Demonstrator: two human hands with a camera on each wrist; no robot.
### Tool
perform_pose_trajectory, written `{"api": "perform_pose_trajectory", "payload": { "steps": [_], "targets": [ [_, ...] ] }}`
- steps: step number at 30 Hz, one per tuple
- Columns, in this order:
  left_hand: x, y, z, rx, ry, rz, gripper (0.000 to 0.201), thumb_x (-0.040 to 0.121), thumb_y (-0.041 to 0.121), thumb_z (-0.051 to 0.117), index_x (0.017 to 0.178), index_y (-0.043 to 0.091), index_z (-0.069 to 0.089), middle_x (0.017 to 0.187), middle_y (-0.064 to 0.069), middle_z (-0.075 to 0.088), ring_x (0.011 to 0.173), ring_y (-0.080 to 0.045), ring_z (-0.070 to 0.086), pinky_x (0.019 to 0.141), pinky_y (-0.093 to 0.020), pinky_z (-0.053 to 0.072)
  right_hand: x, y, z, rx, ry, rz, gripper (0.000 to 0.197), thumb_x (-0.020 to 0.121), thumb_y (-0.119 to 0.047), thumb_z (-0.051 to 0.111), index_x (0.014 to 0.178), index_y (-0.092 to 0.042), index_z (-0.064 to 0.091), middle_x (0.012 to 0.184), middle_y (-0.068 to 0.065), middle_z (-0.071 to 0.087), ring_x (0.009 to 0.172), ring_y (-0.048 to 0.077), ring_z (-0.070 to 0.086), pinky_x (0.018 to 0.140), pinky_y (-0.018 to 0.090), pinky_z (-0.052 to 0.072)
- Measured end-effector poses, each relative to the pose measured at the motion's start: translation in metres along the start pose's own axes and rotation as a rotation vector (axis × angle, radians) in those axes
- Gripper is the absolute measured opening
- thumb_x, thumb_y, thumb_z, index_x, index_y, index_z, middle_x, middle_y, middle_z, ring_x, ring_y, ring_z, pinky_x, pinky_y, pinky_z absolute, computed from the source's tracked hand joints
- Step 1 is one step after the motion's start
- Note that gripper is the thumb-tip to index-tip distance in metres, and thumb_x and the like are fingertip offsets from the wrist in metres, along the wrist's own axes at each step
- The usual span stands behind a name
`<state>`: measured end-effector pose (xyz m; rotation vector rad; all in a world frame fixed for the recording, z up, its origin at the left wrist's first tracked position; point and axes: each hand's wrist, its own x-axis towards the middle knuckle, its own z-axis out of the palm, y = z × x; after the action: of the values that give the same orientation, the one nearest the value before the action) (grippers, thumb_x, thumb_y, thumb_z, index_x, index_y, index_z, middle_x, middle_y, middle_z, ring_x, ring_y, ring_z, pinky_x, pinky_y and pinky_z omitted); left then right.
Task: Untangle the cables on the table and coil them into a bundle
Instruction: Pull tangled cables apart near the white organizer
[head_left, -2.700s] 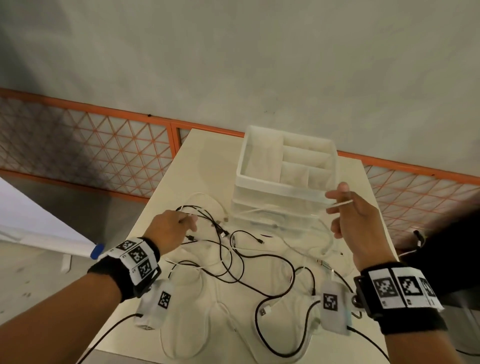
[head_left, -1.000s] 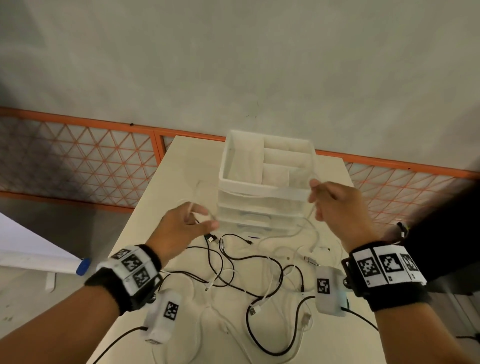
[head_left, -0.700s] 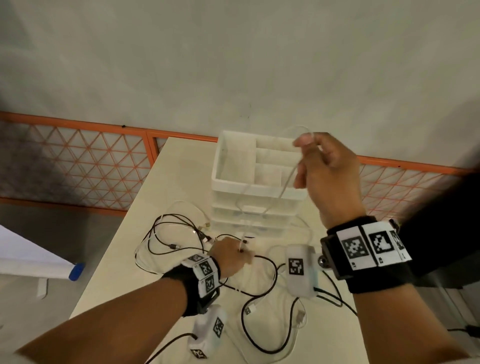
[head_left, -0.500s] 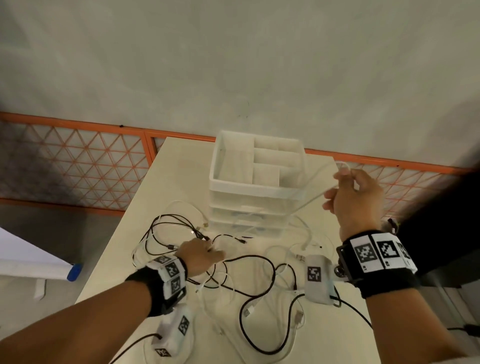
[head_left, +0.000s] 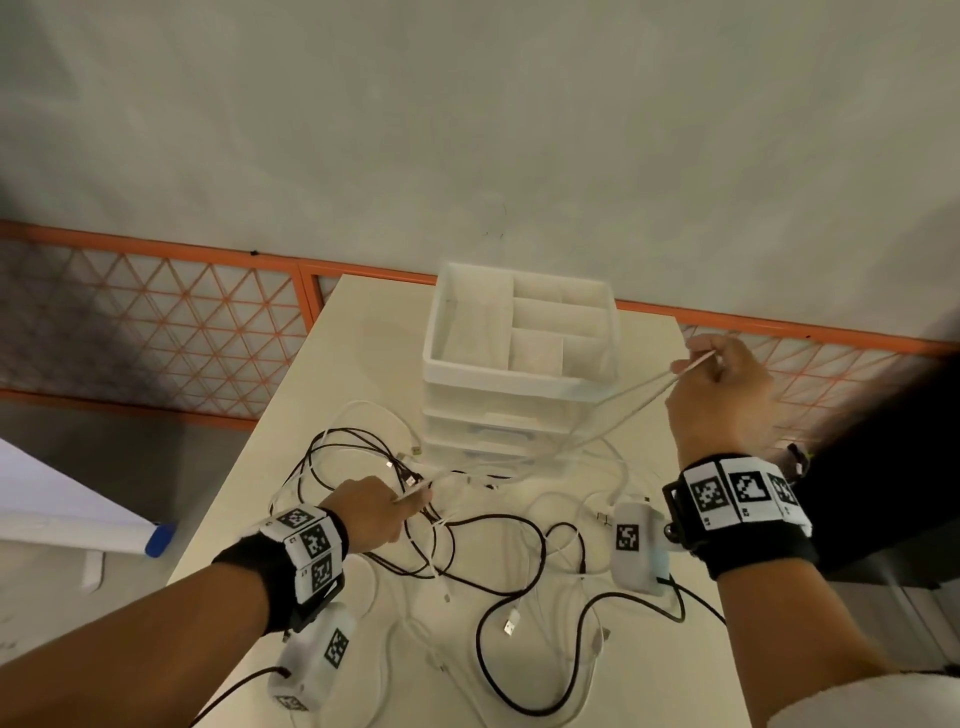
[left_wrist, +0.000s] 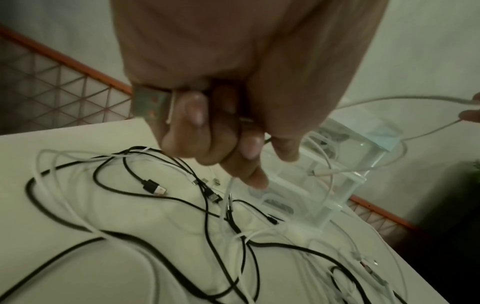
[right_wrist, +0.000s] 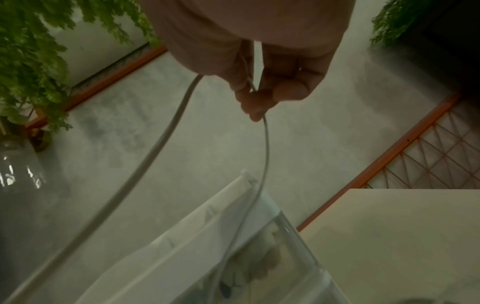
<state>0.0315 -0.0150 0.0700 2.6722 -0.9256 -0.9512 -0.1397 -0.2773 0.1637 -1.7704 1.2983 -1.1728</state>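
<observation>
A tangle of black cables (head_left: 498, 525) and white cables (head_left: 374, 410) lies across the cream table (head_left: 358, 332). My left hand (head_left: 363, 512) sits low over the tangle and pinches a white cable (head_left: 618, 400) near its end; in the left wrist view my left hand (left_wrist: 233, 144) has curled fingers around this cable (left_wrist: 230, 185). My right hand (head_left: 719, 384) is raised to the right of the organiser and pinches the same white cable, which runs taut in two strands down toward the table. In the right wrist view the white cable (right_wrist: 265, 148) hangs from my right hand (right_wrist: 262, 96).
A white and clear drawer organiser (head_left: 519, 364) with open top compartments stands at the back middle of the table. An orange mesh railing (head_left: 156, 322) runs behind the table. Loose plug ends (head_left: 511, 621) lie near the front. Green plants (right_wrist: 31, 51) show in the right wrist view.
My right hand, raised high with the white cable, has come down and out to the right. My left hand dropped onto the tangle, then shifted left and took the cable's end.
</observation>
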Motion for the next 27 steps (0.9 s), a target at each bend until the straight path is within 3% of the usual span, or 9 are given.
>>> {"api": "perform_pose_trajectory", "payload": {
  "steps": [2, 5, 6, 8, 11, 14, 18, 25, 27],
  "targets": [
    [-0.002, -0.003, -0.003, 0.000, 0.010, -0.029, 0.064, 0.097, 0.060, 0.032, 0.076, 0.016, 0.073, 0.068, 0.002, 0.064, 0.076, -0.020, 0.064, 0.077, -0.030, 0.045, -0.003, 0.001, 0.002, 0.036, -0.041, -0.010, 0.045, 0.089, -0.005, 0.034, 0.081, -0.041, 0.060, 0.084, -0.007, 0.072, 0.071, 0.028, 0.071, 0.061, 0.034, 0.057],
    [-0.006, -0.002, -0.013, -0.033, 0.028, -0.099, 0.037, 0.102, 0.021, 0.038, 0.133, 0.017, 0.057, 0.110, -0.005, 0.070, 0.106, -0.027, 0.065, 0.083, -0.030, 0.049, 0.002, -0.009, -0.007, 0.111, 0.026, 0.025, 0.038, 0.090, -0.003, 0.033, 0.093, -0.029, 0.060, 0.089, -0.006, 0.072, 0.056, 0.019, 0.068, 0.046, 0.017, 0.046],
    [-0.007, 0.000, -0.016, -0.091, 0.018, -0.143, 0.036, 0.101, 0.017, 0.039, 0.133, 0.014, 0.057, 0.113, -0.007, 0.071, 0.105, -0.026, 0.066, 0.075, -0.027, 0.049, 0.003, -0.012, -0.009, 0.120, 0.053, 0.032, 0.035, 0.091, -0.003, 0.034, 0.095, -0.027, 0.060, 0.089, -0.007, 0.072, 0.054, 0.016, 0.067, 0.046, 0.018, 0.046],
    [-0.006, 0.003, -0.022, -0.259, 0.016, -0.168, 0.038, 0.104, 0.022, 0.036, 0.106, 0.003, 0.069, 0.081, -0.005, 0.076, 0.070, -0.015, 0.072, 0.049, -0.021, 0.041, 0.007, -0.010, -0.007, 0.071, 0.055, 0.022, 0.030, 0.094, -0.010, 0.034, 0.095, -0.027, 0.059, 0.089, -0.006, 0.073, 0.059, 0.020, 0.069, 0.054, 0.027, 0.052],
    [-0.003, 0.003, -0.024, -0.623, 0.144, -0.231, 0.049, 0.105, 0.029, 0.034, 0.079, 0.001, 0.064, 0.039, 0.002, 0.054, 0.024, -0.011, 0.034, 0.034, -0.018, 0.024, 0.009, 0.011, 0.000, -0.086, -0.045, 0.086, 0.029, 0.097, -0.029, 0.032, 0.095, -0.027, 0.060, 0.090, 0.004, 0.074, 0.080, 0.034, 0.071, 0.077, 0.047, 0.059],
    [-0.002, 0.000, -0.032, -0.896, 0.242, -0.255, 0.046, 0.103, 0.031, 0.038, 0.082, -0.002, 0.062, 0.049, -0.006, 0.066, 0.033, -0.017, 0.025, 0.039, -0.018, 0.018, 0.009, 0.033, -0.003, -0.262, -0.168, 0.158, 0.034, 0.096, -0.035, 0.031, 0.104, -0.023, 0.062, 0.096, 0.012, 0.072, 0.090, 0.039, 0.069, 0.086, 0.052, 0.056],
    [-0.004, 0.000, -0.038, -0.799, 0.235, -0.186, 0.040, 0.101, 0.033, 0.044, 0.082, 0.000, 0.056, 0.071, -0.014, 0.075, 0.038, -0.017, 0.024, 0.042, -0.021, 0.021, 0.006, 0.033, -0.008, -0.214, -0.218, 0.043, 0.036, 0.100, -0.026, 0.031, 0.114, -0.017, 0.063, 0.100, 0.010, 0.064, 0.101, 0.037, 0.062, 0.085, 0.044, 0.048],
    [-0.023, 0.007, -0.054, -0.658, -0.011, -0.001, 0.028, 0.085, 0.032, 0.073, 0.093, 0.006, 0.066, 0.063, -0.002, 0.047, 0.043, -0.010, 0.032, 0.039, -0.019, 0.025, 0.004, 0.016, -0.008, 0.267, -0.172, -0.110, 0.030, 0.105, -0.027, 0.035, 0.100, -0.029, 0.064, 0.110, -0.009, 0.069, 0.110, 0.018, 0.066, 0.102, 0.041, 0.051],
    [-0.027, 0.006, -0.059, -0.736, -0.083, 0.094, 0.044, 0.078, 0.039, 0.079, 0.098, 0.002, 0.066, 0.063, 0.000, 0.040, 0.047, -0.009, 0.032, 0.042, -0.019, 0.027, 0.003, 0.025, -0.009, 0.265, -0.245, -0.121, 0.038, 0.102, -0.010, 0.038, 0.099, -0.039, 0.062, 0.125, -0.005, 0.066, 0.117, 0.017, 0.062, 0.106, 0.035, 0.047]
  ]
}}
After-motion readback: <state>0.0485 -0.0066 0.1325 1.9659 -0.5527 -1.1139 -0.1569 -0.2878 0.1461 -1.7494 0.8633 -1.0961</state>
